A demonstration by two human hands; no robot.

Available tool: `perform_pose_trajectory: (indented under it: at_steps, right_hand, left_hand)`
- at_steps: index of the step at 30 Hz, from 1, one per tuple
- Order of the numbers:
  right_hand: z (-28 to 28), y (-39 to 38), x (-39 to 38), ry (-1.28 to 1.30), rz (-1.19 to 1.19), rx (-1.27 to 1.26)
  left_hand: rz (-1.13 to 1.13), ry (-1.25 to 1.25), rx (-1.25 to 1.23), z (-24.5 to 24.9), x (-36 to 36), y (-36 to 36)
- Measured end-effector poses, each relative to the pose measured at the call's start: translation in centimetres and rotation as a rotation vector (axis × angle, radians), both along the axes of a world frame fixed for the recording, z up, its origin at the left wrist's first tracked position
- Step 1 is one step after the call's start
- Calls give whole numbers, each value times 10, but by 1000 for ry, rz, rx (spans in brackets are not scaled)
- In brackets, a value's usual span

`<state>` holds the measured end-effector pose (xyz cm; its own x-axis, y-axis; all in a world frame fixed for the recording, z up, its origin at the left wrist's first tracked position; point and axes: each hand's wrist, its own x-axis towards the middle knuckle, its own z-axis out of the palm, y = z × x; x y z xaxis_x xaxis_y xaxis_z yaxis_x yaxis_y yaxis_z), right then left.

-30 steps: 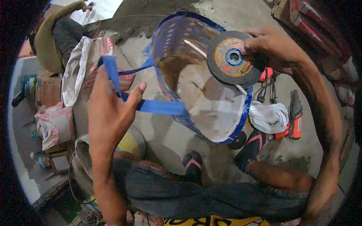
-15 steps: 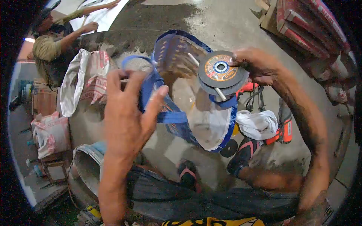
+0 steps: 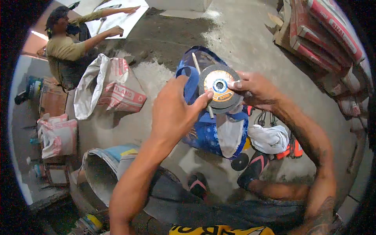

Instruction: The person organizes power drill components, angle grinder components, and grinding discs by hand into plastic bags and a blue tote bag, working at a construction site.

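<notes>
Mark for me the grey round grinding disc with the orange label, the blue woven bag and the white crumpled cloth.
Grey round grinding disc [image 3: 224, 95]: head view, on its orange label.
Blue woven bag [image 3: 206, 136]: head view, on its patterned side.
White crumpled cloth [image 3: 268, 139]: head view, middle of the bundle.

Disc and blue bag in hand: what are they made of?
The disc looks like bonded abrasive: dull grey grainy face, orange label round the bore. The blue bag is probably woven plastic: slight sheen, pale lining, flat strap handle.
</notes>
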<state>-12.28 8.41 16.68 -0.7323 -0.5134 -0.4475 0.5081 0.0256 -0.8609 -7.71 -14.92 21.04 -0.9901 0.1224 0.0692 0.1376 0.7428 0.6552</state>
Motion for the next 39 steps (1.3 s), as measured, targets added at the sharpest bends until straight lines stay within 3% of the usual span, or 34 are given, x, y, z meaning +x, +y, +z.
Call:
perform_pose_trajectory:
  at_steps: [3, 9, 12, 19, 22, 26, 36, 39]
  right_hand:
    - [-1, -7, 2, -10, -24, -62]
    - [9, -27, 14, -110, -104, -216]
    - [4, -30, 17, -142, -105, -237]
    - [-19, -28, 15, -266, -156, -388]
    - [-25, -20, 14, -288, -153, -420]
    - [-36, -19, 12, -221, -190, -361]
    - [-53, -5, 9, -169, -147, -341]
    - [-52, 1, 11, -175, -145, -301]
  left_hand:
    - [35, 194, -97, -10, -6, -2]
    - [114, 99, -140, -16, -9, -4]
    - [113, -258, 67, -3, -15, -9]
    - [209, -536, 452, 17, -23, -23]
    - [184, -607, 797, 7, -28, -40]
    - [287, -630, 1040, 8, -33, -53]
    - [417, -510, 958, 10, -37, -66]
    - [426, -435, 801, 13, -35, -63]
